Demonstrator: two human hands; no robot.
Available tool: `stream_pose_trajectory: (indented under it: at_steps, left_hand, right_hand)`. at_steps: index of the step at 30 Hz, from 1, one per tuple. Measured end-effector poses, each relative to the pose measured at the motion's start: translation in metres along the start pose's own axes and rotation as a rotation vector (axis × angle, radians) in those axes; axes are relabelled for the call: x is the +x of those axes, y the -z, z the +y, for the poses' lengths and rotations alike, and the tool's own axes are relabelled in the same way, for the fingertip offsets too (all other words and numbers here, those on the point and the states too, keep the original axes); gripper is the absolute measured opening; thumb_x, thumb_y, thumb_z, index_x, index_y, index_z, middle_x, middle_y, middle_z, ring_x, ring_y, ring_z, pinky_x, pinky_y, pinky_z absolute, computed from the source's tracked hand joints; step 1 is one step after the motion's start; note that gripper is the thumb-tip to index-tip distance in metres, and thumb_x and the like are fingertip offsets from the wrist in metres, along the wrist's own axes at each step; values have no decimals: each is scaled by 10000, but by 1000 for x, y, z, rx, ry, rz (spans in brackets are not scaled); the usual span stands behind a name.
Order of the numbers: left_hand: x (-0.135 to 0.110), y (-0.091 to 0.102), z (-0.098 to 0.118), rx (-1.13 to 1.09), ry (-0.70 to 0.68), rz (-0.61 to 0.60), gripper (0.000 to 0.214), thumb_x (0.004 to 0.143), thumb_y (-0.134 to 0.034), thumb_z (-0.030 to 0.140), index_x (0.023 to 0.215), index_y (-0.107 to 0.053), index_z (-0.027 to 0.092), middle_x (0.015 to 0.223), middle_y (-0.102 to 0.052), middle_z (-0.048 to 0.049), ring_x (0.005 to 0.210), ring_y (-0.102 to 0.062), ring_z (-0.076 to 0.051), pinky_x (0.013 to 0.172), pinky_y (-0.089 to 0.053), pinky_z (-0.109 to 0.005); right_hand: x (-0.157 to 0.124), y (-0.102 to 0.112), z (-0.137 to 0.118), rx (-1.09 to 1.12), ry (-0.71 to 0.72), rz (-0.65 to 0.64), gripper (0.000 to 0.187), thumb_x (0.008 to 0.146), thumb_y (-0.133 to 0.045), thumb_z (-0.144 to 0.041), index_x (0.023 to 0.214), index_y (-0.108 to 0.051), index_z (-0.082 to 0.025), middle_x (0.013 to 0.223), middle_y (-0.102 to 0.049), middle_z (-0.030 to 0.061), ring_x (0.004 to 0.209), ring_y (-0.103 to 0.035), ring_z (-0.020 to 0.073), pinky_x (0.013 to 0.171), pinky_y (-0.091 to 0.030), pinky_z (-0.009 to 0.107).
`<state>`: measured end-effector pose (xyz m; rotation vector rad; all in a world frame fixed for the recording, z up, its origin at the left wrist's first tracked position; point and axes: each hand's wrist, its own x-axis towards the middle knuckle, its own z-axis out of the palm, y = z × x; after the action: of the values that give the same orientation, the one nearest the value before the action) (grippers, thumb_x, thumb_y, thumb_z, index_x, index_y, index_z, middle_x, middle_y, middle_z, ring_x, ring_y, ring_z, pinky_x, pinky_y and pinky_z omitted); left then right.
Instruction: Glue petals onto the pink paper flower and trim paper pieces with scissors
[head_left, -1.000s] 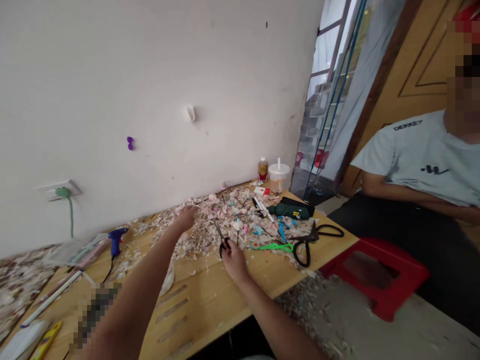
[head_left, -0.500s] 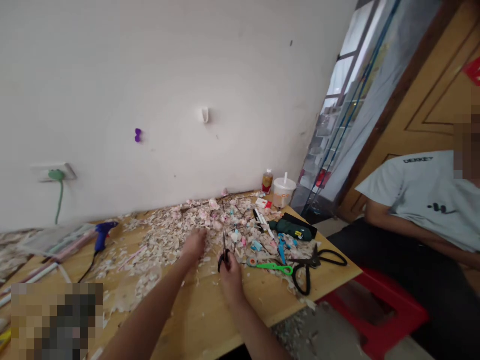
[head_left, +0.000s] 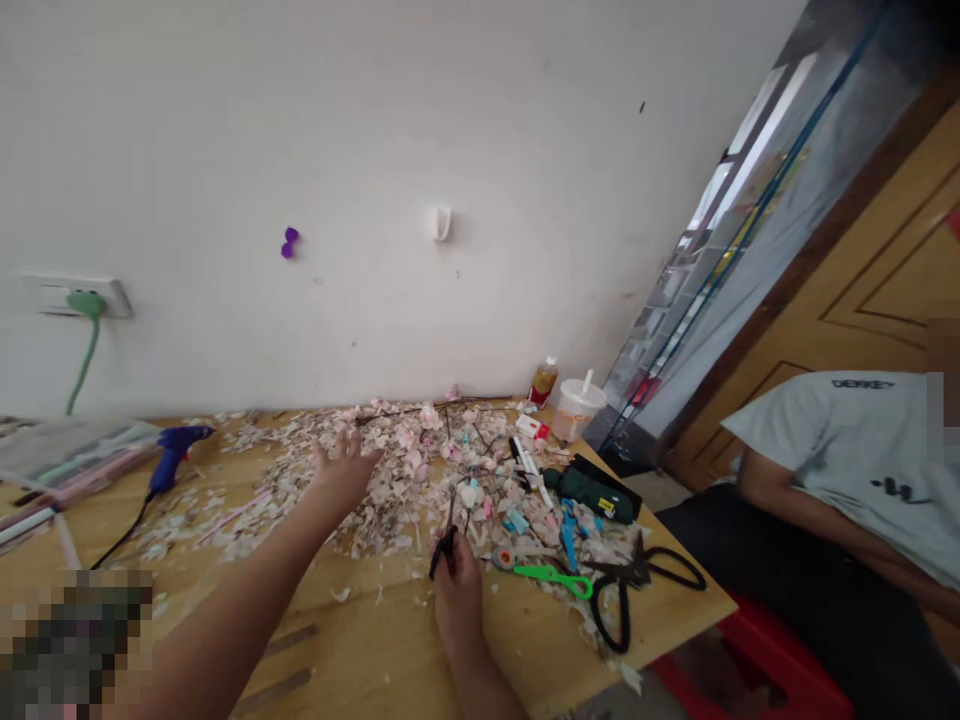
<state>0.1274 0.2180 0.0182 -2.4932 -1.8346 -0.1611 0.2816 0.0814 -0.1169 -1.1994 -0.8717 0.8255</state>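
Observation:
My right hand (head_left: 456, 590) rests on the wooden table (head_left: 375, 640) near its front edge, closed round the black handles of small scissors (head_left: 447, 535) whose blades point away from me. My left hand (head_left: 341, 472) hovers with spread fingers over a wide heap of pale pink and white paper scraps (head_left: 390, 470), holding nothing.
Green-handled scissors (head_left: 551, 575), large black shears (head_left: 634, 585), a dark green tool (head_left: 592, 490), a lidded cup (head_left: 577, 408) and a small bottle (head_left: 542, 382) lie right of the heap. A blue glue gun (head_left: 171, 448) lies at left. Another person in a grey shirt (head_left: 847, 450) sits at right.
My left hand has lifted from the scraps and spread its fingers, shifting left. The view has swung left and down. My right hand keeps the scissors in nearly the same spot.

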Motion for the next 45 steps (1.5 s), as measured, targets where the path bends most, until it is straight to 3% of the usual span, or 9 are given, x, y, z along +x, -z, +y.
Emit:
stream_pose_trajectory:
  at_steps: [3, 5, 8, 16, 22, 29, 34, 40, 45]
  left_hand:
    - [-5, -6, 6, 72, -49, -39, 431, 831, -469, 92, 1221, -608, 211, 1423, -477, -190, 1344, -401, -376, 1048, -308, -594]
    - [-4, -16, 15, 21, -42, -126, 319, 890, -443, 191, 1142, -640, 188, 1274, -590, -184, 1181, -566, -321, 935, -455, -462]
    - [1, -35, 25, -8, -44, -180, 298, 916, -433, 305, 1043, -664, 166, 1098, -671, -160, 1013, -655, -283, 818, -512, -378]
    - [16, -47, 31, -54, -78, -138, 359, 858, -431, 145, 1165, -615, 159, 1170, -615, -184, 1080, -610, -322, 819, -508, -428]
    - [15, -49, 42, -129, -156, -94, 246, 850, -503, 162, 996, -701, 151, 1167, -632, -180, 1204, -527, -314, 951, -442, -426]
    - [68, -12, 59, -394, -110, -103, 259, 851, -515, 264, 809, -732, 131, 746, -726, -93, 736, -683, -222, 719, -508, -315]
    - [104, 15, 74, -564, -116, -11, 393, 892, -472, 285, 1218, -648, 154, 1091, -741, -80, 978, -677, -200, 826, -499, -267]
    - [62, -30, 29, -355, 42, -140, 331, 832, -519, 240, 1091, -705, 150, 1132, -699, -177, 1127, -610, -333, 966, -438, -441]
    - [5, -65, 9, -148, 145, -157, 597, 867, -522, 455, 1398, -459, 190, 1440, -438, -239, 1335, -366, -452, 1007, -319, -626]
  right_hand:
    - [0, 0, -4, 9, -15, 8, 282, 820, -570, -361, 1011, -634, -163, 962, -685, 71, 919, -640, 208, 823, -500, 295]
    - [0, 0, -7, -6, -21, 15, 258, 812, -580, -334, 992, -642, -160, 953, -683, 70, 899, -632, 205, 793, -496, 283]
    - [0, -2, -9, -25, -6, 19, 233, 824, -575, -329, 968, -649, -162, 921, -681, 63, 858, -627, 198, 767, -494, 275]
    - [4, -3, -4, 2, 6, 2, 259, 837, -572, -368, 983, -631, -161, 900, -678, 57, 843, -641, 195, 785, -508, 288]
    - [6, -5, -5, 40, 2, 9, 318, 831, -587, -406, 1018, -627, -152, 947, -687, 91, 871, -649, 214, 794, -518, 308]
    - [5, -6, -12, -12, 37, 13, 232, 875, -543, -400, 888, -602, -176, 777, -600, 17, 739, -584, 166, 678, -479, 248]
    - [4, -5, -13, -31, 43, 7, 213, 888, -530, -386, 881, -588, -182, 752, -562, -2, 688, -531, 146, 639, -445, 235]
    - [4, -3, -18, -26, 26, 5, 186, 875, -530, -352, 908, -600, -183, 783, -582, 4, 713, -530, 145, 660, -438, 232]
    - [4, -3, -16, -58, -9, -16, 225, 864, -547, -369, 921, -634, -170, 804, -624, 24, 711, -552, 150, 652, -442, 230]
